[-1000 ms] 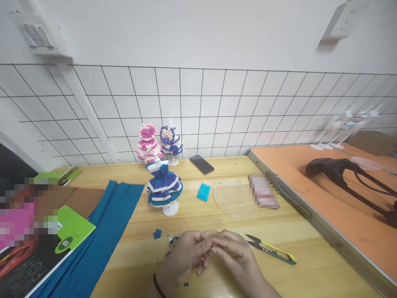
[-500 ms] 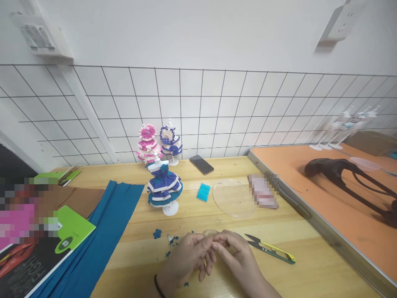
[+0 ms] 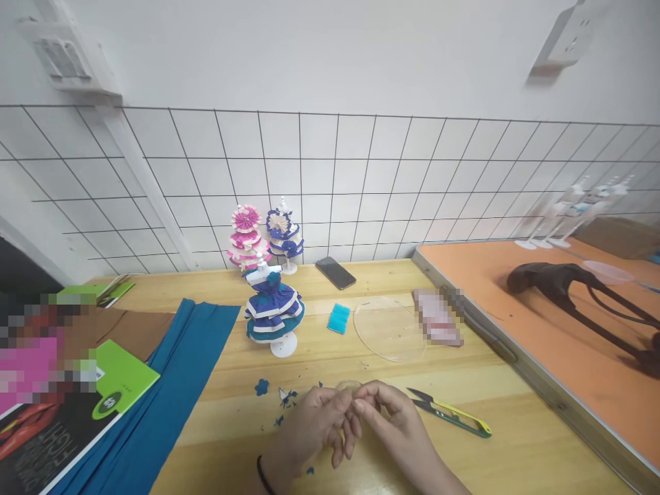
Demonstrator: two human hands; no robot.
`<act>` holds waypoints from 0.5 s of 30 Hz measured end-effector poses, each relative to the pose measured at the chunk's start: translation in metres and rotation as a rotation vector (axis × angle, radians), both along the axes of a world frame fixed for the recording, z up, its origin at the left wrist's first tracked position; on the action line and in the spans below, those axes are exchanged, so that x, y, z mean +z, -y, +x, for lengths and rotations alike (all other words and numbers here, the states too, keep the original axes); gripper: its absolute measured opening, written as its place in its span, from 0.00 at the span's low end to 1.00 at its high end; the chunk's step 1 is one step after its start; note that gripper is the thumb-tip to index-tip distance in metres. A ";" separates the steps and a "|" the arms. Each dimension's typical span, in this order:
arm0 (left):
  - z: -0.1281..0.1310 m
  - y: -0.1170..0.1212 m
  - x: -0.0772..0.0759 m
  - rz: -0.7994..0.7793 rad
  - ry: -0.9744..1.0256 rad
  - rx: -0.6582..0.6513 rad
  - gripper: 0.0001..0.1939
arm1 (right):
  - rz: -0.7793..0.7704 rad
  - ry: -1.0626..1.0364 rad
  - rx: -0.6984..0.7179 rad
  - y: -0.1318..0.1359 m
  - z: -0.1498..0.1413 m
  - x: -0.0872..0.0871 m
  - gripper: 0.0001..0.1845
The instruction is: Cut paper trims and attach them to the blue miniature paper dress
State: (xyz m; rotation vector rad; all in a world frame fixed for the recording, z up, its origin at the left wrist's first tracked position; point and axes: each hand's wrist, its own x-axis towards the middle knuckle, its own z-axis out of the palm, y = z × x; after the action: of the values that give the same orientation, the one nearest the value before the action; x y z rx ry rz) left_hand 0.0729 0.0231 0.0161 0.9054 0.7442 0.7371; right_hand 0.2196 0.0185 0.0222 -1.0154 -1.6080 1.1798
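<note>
My left hand (image 3: 322, 423) and my right hand (image 3: 389, 416) meet fingertip to fingertip low over the wooden table, both pinching. Whatever lies between the fingers is too small or hidden to make out. Just behind the fingertips shows part of a clear round object (image 3: 349, 385). Left of my left hand are a blue paper-like flower (image 3: 262, 387) and small blue scraps (image 3: 289, 399). Yellow-handled thread snips (image 3: 451, 412) lie right of my right hand. Beyond stands a miniature dress form (image 3: 274, 306) in a blue, teal and white ruffled dress.
Behind are a pink dress form (image 3: 247, 237), a blue one (image 3: 284, 234) and a phone (image 3: 336, 273). A turquoise packet (image 3: 339, 319) and a clear disc (image 3: 389, 330) lie mid-table. Teal fabric (image 3: 180, 371) lies left; a metal-edged orange table (image 3: 515, 295) adjoins right.
Both hands keep nearly the same pose, with only a slight shift of the fingers. The things on the table have not moved.
</note>
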 end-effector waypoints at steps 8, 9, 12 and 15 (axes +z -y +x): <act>-0.003 -0.002 -0.001 0.021 0.002 0.035 0.27 | 0.033 0.035 0.023 0.000 -0.003 0.005 0.07; -0.003 -0.002 -0.001 0.012 0.007 0.049 0.28 | 0.055 0.047 0.020 0.000 -0.003 0.006 0.07; -0.002 -0.001 -0.001 0.003 -0.007 0.021 0.28 | 0.065 0.082 -0.021 0.000 -0.003 0.004 0.08; 0.000 0.001 0.001 0.020 -0.035 -0.046 0.29 | 0.002 0.087 -0.038 0.001 -0.002 0.000 0.11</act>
State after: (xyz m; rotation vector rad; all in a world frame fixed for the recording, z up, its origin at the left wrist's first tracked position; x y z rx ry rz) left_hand 0.0733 0.0226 0.0173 0.9523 0.7459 0.6906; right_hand 0.2175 0.0180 0.0226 -1.1042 -1.6502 1.1217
